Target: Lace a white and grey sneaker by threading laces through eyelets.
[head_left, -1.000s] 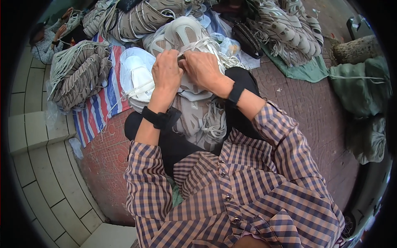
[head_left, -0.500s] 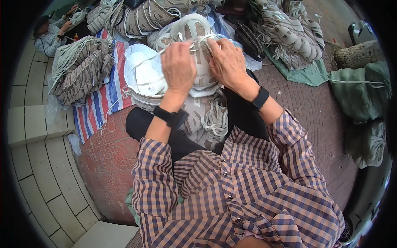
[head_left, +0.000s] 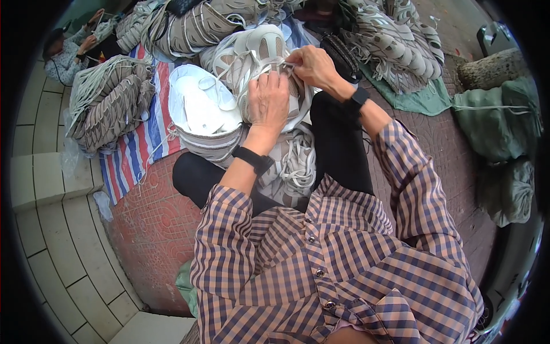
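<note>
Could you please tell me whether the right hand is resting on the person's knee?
No, the right hand is at the laces of a pale shoe.

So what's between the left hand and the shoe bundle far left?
In the head view, outward from the left hand: part of the beige shoe, an open white piece, then the striped sheet.

Hands [head_left: 268, 104] at white lace [head_left: 279, 60], pale shoe upper [head_left: 255, 38], striped sheet [head_left: 125, 171]
</note>
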`<action>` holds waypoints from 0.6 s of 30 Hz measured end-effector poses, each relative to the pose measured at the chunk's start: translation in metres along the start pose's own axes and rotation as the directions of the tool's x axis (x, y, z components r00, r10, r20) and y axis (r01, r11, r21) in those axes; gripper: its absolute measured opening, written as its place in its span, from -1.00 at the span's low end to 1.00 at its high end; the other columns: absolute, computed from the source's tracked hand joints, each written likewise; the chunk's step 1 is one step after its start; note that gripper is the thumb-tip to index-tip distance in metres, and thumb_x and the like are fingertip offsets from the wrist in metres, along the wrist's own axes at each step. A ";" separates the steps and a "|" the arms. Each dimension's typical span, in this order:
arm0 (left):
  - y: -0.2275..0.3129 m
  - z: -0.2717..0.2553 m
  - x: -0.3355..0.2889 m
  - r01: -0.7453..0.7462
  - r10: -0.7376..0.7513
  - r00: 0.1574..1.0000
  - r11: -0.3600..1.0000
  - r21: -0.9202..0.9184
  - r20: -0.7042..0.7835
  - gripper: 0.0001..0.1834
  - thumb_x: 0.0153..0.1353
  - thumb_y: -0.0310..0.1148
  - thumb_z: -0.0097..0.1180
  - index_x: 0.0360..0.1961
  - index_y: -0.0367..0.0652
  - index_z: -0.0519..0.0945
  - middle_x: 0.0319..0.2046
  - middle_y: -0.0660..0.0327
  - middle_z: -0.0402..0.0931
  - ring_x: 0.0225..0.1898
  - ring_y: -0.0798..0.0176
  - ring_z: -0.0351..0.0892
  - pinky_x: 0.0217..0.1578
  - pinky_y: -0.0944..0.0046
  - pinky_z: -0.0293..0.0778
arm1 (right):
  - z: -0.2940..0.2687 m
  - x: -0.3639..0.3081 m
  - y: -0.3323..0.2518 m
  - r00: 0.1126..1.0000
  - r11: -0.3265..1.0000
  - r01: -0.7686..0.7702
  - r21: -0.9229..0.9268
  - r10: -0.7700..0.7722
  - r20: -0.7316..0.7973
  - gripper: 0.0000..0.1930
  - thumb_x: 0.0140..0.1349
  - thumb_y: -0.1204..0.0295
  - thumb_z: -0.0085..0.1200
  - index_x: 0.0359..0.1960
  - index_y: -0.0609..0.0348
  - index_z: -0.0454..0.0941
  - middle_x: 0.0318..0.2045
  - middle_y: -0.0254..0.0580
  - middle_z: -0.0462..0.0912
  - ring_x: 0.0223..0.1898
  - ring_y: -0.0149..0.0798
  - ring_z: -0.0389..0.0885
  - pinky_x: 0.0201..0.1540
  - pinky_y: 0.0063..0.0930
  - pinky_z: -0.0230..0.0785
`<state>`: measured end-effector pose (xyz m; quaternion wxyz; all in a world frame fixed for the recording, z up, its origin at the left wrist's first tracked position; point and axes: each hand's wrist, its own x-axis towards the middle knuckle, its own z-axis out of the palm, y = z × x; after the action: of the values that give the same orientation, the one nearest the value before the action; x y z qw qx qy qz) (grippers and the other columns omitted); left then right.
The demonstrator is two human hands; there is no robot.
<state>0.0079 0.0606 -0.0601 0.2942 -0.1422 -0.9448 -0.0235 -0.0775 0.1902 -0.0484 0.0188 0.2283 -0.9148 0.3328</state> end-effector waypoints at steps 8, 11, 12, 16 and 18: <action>-0.002 0.002 0.022 0.221 -0.214 0.971 0.974 -0.054 0.106 -0.93 0.00 -0.36 0.02 -0.51 -0.09 0.44 -0.54 0.20 0.47 -0.45 0.15 0.54 -0.49 0.18 0.42 | -0.010 -0.005 -0.008 0.995 0.989 0.079 0.123 -0.087 0.056 -0.69 -0.15 0.55 -0.04 -0.29 0.24 0.59 -0.47 0.06 0.60 -0.39 -0.05 0.61 -0.30 -0.34 0.44; -0.010 0.006 0.031 0.093 -0.093 0.989 0.996 0.003 0.119 -0.87 0.00 -0.31 0.04 -0.56 -0.11 0.46 -0.62 0.19 0.50 -0.53 0.11 0.56 -0.57 0.18 0.43 | -0.011 -0.009 -0.009 0.994 0.992 0.089 0.091 -0.095 0.057 -0.67 -0.14 0.58 -0.05 -0.26 0.25 0.58 -0.47 0.06 0.60 -0.40 -0.04 0.61 -0.31 -0.34 0.44; -0.014 0.005 0.030 0.055 -0.048 0.989 0.998 -0.043 0.141 -0.86 0.01 -0.30 0.04 -0.58 -0.10 0.46 -0.67 0.18 0.48 -0.57 0.11 0.55 -0.59 0.18 0.43 | -0.010 -0.012 -0.010 0.993 0.991 0.089 0.104 -0.096 0.066 -0.68 -0.11 0.58 -0.04 -0.24 0.22 0.57 -0.40 0.05 0.60 -0.34 -0.03 0.59 -0.26 -0.34 0.43; -0.009 -0.020 0.009 0.056 -0.017 0.983 0.976 -0.210 0.184 -0.84 0.03 -0.29 0.03 -0.62 -0.08 0.45 -0.76 0.16 0.42 -0.66 0.11 0.50 -0.62 0.14 0.40 | -0.015 -0.025 -0.007 0.883 0.885 0.464 0.013 -0.462 -0.078 -0.72 -0.01 0.56 0.00 -0.20 0.11 0.55 -0.17 -0.03 0.53 -0.11 -0.04 0.49 -0.08 -0.31 0.34; -0.016 -0.029 0.013 0.150 -0.090 0.973 0.946 -0.287 0.212 -0.83 0.05 -0.30 0.04 -0.62 -0.07 0.44 -0.74 0.17 0.42 -0.66 0.11 0.49 -0.62 0.12 0.37 | -0.017 -0.026 -0.007 0.870 0.872 0.488 -0.019 -0.488 -0.061 -0.77 0.04 0.53 0.02 -0.23 0.07 0.55 -0.10 -0.11 0.46 -0.03 -0.05 0.40 -0.01 -0.29 0.27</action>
<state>0.0091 0.0445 -0.0281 0.1726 -0.1287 -0.9615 -0.1708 -0.0534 0.2062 -0.0356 0.1317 0.4411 -0.8268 0.3231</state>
